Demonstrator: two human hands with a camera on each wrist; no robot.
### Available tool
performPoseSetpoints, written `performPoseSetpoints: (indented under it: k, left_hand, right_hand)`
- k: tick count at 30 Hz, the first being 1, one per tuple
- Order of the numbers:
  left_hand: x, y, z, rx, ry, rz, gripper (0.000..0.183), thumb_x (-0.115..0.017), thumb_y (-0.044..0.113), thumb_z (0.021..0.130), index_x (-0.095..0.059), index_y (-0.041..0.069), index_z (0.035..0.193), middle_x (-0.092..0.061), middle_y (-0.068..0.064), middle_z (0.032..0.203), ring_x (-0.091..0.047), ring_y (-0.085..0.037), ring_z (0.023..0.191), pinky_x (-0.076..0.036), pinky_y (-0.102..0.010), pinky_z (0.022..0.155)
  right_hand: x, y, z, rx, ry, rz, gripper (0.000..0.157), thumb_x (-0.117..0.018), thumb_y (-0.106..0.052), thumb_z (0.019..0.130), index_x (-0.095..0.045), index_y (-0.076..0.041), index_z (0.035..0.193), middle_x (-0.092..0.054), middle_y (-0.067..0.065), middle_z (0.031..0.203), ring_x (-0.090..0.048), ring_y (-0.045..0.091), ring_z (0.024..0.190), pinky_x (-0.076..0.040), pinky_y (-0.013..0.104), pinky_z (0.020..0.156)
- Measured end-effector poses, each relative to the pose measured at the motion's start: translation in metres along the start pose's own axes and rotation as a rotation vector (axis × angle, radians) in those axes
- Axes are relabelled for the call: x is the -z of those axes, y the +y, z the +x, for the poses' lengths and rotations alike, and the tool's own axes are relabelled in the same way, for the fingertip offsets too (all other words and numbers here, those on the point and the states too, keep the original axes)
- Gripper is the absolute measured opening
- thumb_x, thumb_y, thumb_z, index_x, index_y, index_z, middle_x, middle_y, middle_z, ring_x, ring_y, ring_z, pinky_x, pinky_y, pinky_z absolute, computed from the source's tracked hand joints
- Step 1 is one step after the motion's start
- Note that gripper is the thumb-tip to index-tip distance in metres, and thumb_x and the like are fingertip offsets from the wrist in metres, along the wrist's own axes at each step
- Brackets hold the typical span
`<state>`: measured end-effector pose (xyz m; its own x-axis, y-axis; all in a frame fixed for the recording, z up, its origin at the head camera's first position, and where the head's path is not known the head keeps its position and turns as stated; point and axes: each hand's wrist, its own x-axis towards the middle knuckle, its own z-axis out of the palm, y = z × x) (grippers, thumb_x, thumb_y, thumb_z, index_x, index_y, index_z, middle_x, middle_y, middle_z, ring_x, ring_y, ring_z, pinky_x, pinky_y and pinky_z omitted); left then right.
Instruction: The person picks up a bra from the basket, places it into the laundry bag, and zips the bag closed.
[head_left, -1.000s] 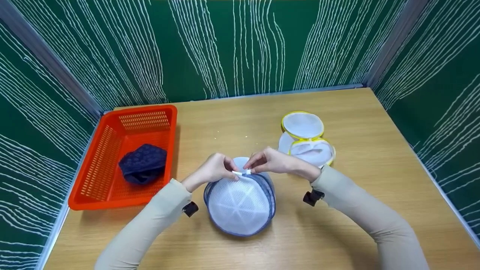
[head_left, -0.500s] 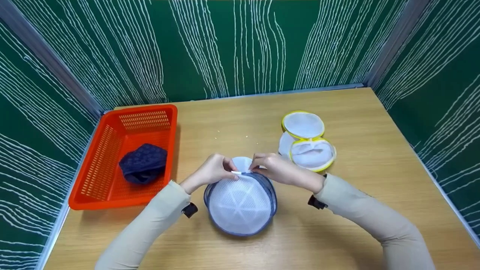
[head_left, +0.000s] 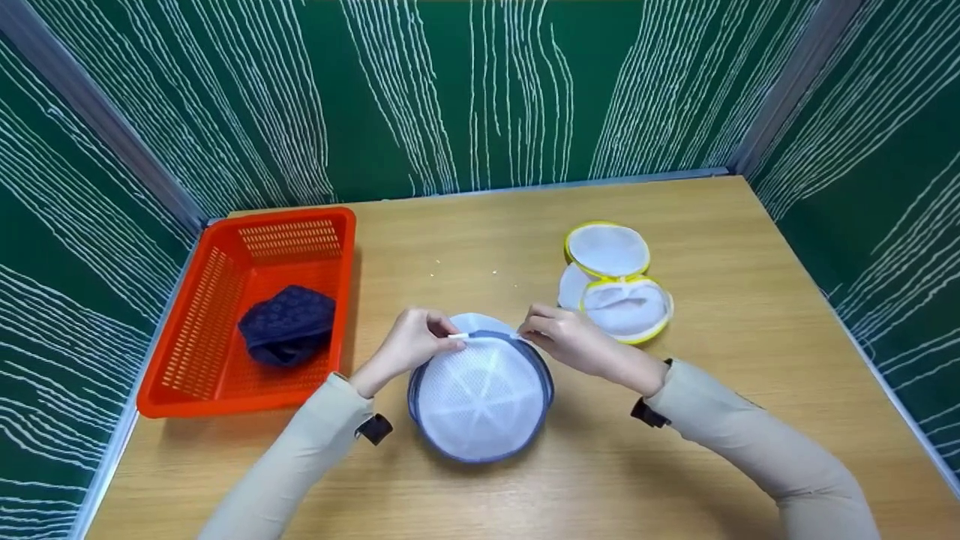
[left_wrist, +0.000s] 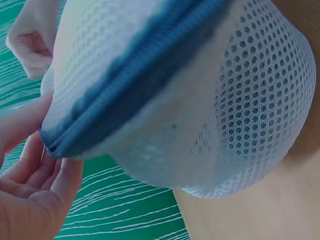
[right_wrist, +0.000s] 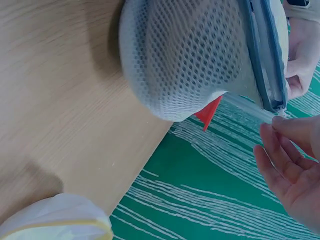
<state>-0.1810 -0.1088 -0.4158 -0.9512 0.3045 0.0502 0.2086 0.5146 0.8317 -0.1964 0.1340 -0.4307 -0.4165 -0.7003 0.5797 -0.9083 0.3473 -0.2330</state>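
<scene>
A round white mesh laundry bag (head_left: 480, 397) with blue-grey zipper edging stands on the table between both hands. My left hand (head_left: 412, 341) pinches the zipper's left end, by a small white piece (head_left: 458, 336). On the other side, my right hand (head_left: 566, 337) pinches a small zipper pull between thumb and forefinger. The right wrist view shows the blue zipper tapes (right_wrist: 256, 65) slightly apart, with the pull at their end. In the left wrist view, my left thumb and fingers hold the tip of the blue zipper (left_wrist: 125, 85).
An orange plastic basket (head_left: 225, 409) stands at the left, with a dark blue patterned cloth (head_left: 289, 326) inside. Right of the hands lies an opened white mesh bag with yellow trim (head_left: 607, 251). Green walls (head_left: 442, 97) border the table (head_left: 480, 240).
My right hand has moved rightward along the zipper, away from the left hand. The left hand has shifted slightly left, and the bag's top edge is spread wider between them.
</scene>
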Motion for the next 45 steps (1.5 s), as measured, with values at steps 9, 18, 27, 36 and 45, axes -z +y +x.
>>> performPoseSetpoints:
  k: [9, 18, 27, 36, 45]
  left_hand:
    - [-0.002, -0.009, -0.006, 0.096, 0.202, -0.036, 0.01, -0.073, 0.004, 0.067, -0.067, -0.001, 0.073, -0.063, -0.007, 0.068, -0.051, -0.009, 0.06, -0.043, -0.02, 0.056]
    - [-0.011, -0.02, -0.011, 0.142, 0.334, -0.122, 0.013, -0.073, 0.005, 0.068, -0.067, -0.004, 0.077, -0.064, -0.011, 0.07, -0.054, -0.011, 0.061, -0.046, -0.021, 0.058]
    - [-0.012, -0.033, -0.015, 0.233, 0.291, -0.161, 0.017, -0.073, 0.009, 0.07, -0.068, -0.003, 0.081, -0.064, -0.009, 0.074, -0.055, -0.012, 0.065, -0.047, -0.022, 0.061]
    - [-0.001, -0.033, -0.009, 0.185, 0.075, -0.075, 0.02, -0.07, 0.005, 0.071, -0.065, -0.004, 0.088, -0.063, -0.008, 0.077, -0.055, -0.013, 0.068, -0.047, -0.023, 0.065]
    - [0.007, -0.007, 0.008, 0.121, -0.212, 0.227, 0.039, -0.062, 0.008, 0.079, -0.055, 0.003, 0.117, -0.058, -0.015, 0.105, -0.053, -0.024, 0.093, -0.047, -0.031, 0.077]
  right_hand:
    - [0.0, 0.009, -0.017, -0.027, 0.06, -0.019, 0.017, -0.067, 0.011, 0.067, -0.062, -0.003, 0.077, -0.053, 0.003, 0.074, -0.055, 0.012, 0.064, -0.047, 0.02, 0.054]
    - [-0.004, 0.011, -0.033, -0.089, 0.081, 0.011, 0.007, -0.064, 0.005, 0.075, -0.063, -0.001, 0.079, -0.056, 0.005, 0.076, -0.055, 0.014, 0.068, -0.048, 0.019, 0.059]
    - [-0.01, 0.011, -0.041, -0.14, 0.09, 0.05, 0.002, -0.062, 0.001, 0.079, -0.063, -0.001, 0.08, -0.057, 0.006, 0.077, -0.056, 0.015, 0.07, -0.049, 0.018, 0.061]
    - [-0.017, 0.009, -0.038, -0.177, 0.126, 0.106, 0.019, -0.068, 0.012, 0.068, -0.064, -0.002, 0.08, -0.057, 0.004, 0.078, -0.057, 0.014, 0.071, -0.049, 0.018, 0.062]
    - [-0.018, 0.009, -0.039, -0.165, 0.138, 0.177, 0.019, -0.065, 0.014, 0.069, -0.062, -0.001, 0.081, -0.057, 0.005, 0.079, -0.058, 0.017, 0.07, -0.049, 0.019, 0.063]
